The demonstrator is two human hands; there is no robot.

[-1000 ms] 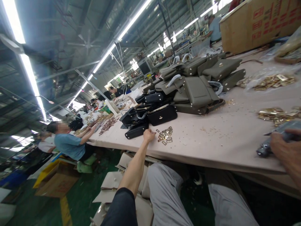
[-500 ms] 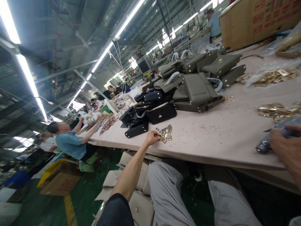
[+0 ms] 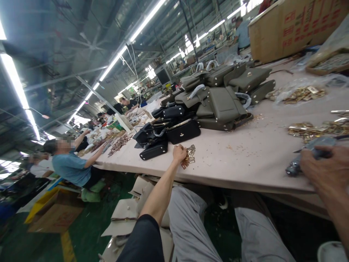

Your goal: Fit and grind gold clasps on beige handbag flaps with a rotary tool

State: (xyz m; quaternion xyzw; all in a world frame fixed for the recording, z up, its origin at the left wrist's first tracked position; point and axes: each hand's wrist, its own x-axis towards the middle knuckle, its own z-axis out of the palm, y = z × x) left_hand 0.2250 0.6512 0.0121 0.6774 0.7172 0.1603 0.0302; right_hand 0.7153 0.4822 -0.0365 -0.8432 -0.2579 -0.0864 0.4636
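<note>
My left hand (image 3: 179, 153) reaches to the near part of the table, its fingers curled against a small pile of flat, gold rectangular metal pieces (image 3: 189, 156). Which pieces lie between the fingertips is partly hidden. At the right, my right hand (image 3: 323, 167) is wrapped round a grey hand tool (image 3: 295, 166) that looks wrapped in plastic; its exact kind is unclear. Just beyond my left hand sits a black handbag (image 3: 183, 131) with a gold clasp, beside other black bags (image 3: 153, 151).
Olive-grey handbags (image 3: 225, 103) are heaped behind the black ones. More gold hardware (image 3: 301, 130) lies at the right, near a plastic bag of metal parts (image 3: 302, 94) and a cardboard box (image 3: 272, 36). Beige bag parts (image 3: 124, 209) are stacked below the table edge. A person (image 3: 71, 163) sits further left.
My left hand has come over the edge of the gold pile, and the pieces lie closer together. The view has shifted slightly; my right hand still holds the tool.
</note>
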